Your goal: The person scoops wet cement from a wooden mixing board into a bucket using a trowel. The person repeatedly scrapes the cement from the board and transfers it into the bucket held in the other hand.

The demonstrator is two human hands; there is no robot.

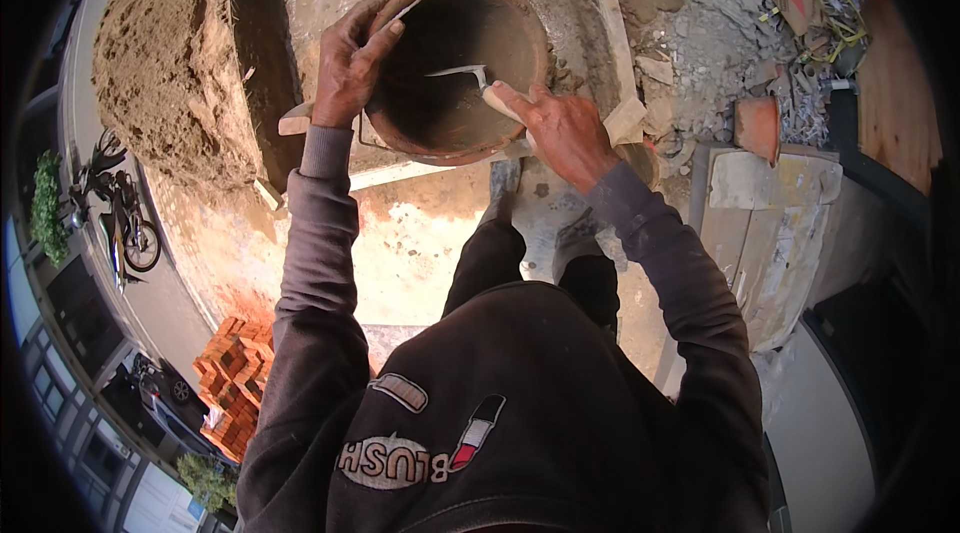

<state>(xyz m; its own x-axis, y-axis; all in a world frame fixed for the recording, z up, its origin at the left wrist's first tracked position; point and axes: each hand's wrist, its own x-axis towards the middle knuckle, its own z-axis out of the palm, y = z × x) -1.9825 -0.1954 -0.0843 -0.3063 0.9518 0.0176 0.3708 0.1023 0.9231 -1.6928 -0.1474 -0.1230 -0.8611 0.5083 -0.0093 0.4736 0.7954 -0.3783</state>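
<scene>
My left hand [354,58] grips the upper left rim of a round, mortar-stained bucket [529,30], which is tilted so that its dark inside faces me. The inner wall carries a thin grey-brown coat. In my right hand [561,129] is the wooden handle of a trowel [504,99], my forefinger lying along it. The trowel's thin blade [454,70] is seen nearly edge-on over the bucket's opening; whether it touches the wall I cannot tell. A wire bail [363,134] hangs at the bucket's lower left.
A board-edged mixing trough [611,7] with wet residue lies under the bucket. Left of it rises a sand heap [165,60]. Broken rubble [705,30] and a small orange pot [757,127] are at the right. Stacked red bricks [238,375] and a parked motorcycle [124,214] stand farther left.
</scene>
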